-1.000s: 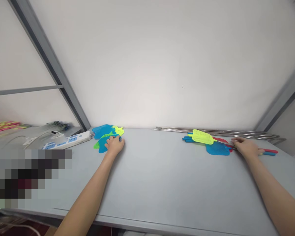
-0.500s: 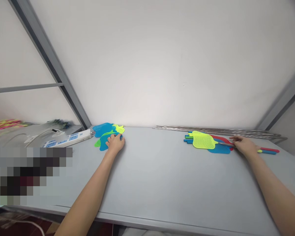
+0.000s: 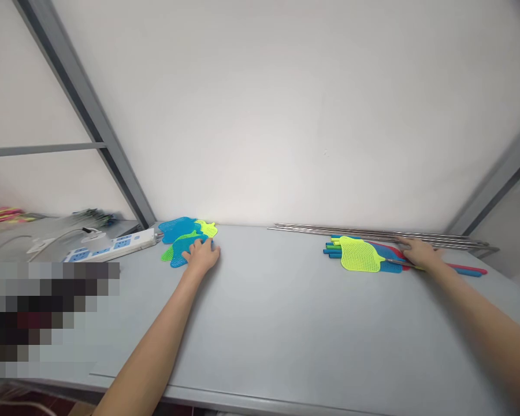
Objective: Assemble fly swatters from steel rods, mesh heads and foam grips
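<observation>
My left hand (image 3: 202, 256) rests on a small heap of blue and yellow-green mesh swatter heads (image 3: 182, 233) at the back left of the grey table (image 3: 286, 323); its fingers curl over the top blue piece. My right hand (image 3: 420, 253) lies on the thin metal rod of a yellow-green fly swatter (image 3: 359, 255), fingers closed around it. That swatter lies over a blue swatter head (image 3: 392, 263), and red and blue handles (image 3: 465, 270) stick out to the right. Short blue and green tube handles (image 3: 331, 248) lie just left of the yellow head.
Several long metal rods (image 3: 372, 231) lie along the wall behind the right pile. A white power strip (image 3: 112, 247) with cables sits at the left. Bright pink and yellow items (image 3: 0, 215) lie far left. Grey frame posts (image 3: 86, 110) slant up on both sides.
My right hand has drawn the yellow-green swatter over the blue head, which is now mostly covered, and shifted slightly toward the wall. My left hand has stayed on the left heap.
</observation>
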The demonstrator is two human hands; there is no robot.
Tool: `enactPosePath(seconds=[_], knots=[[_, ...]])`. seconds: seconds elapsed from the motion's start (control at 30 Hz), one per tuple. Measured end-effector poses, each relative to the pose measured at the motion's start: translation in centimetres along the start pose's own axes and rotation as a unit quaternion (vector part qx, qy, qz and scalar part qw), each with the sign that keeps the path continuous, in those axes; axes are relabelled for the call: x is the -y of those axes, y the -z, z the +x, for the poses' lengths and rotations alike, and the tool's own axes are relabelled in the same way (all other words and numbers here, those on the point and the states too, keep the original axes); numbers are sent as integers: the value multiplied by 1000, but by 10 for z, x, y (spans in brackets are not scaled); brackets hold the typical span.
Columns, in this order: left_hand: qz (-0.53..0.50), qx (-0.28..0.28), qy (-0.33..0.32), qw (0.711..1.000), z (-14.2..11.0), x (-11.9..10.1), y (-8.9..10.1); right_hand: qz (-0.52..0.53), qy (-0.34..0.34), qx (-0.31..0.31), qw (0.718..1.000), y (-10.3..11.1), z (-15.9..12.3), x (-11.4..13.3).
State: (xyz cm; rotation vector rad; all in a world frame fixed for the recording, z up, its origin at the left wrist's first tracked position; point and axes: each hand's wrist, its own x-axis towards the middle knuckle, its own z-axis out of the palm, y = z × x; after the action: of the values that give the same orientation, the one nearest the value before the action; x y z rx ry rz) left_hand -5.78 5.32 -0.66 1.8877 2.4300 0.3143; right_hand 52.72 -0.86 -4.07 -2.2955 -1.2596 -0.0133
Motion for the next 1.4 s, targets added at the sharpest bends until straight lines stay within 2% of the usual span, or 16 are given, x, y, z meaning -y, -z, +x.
enactPosePath(seconds=[0.4, 0.7, 0.9, 1.03, 1.2, 1.3, 1.4], knots=[[6, 3, -6, 1000, 0, 1, -3, -39, 24, 20, 999, 0, 0, -6], [0, 5, -7, 1000, 2, 2, -5, -68, 27, 54, 996, 1, 13, -9], [-17, -1, -14, 1000, 4, 4, -6, -76, 67, 62, 993, -1, 17, -9], [-43, -9, -15, 999, 5, 5, -7, -71, 101, 50, 991, 11, 18, -4], [-111, -29, -12, 993, 4, 4, -7, -64, 122, -8, 990, 38, 13, 16], [-174, -59, -15, 983, 0, 0, -5, -46, 149, -32, 987, 52, 0, 33], [-258, -109, -26, 959, -7, -11, 0, -20, 185, -30, 982, 60, -20, 50]])
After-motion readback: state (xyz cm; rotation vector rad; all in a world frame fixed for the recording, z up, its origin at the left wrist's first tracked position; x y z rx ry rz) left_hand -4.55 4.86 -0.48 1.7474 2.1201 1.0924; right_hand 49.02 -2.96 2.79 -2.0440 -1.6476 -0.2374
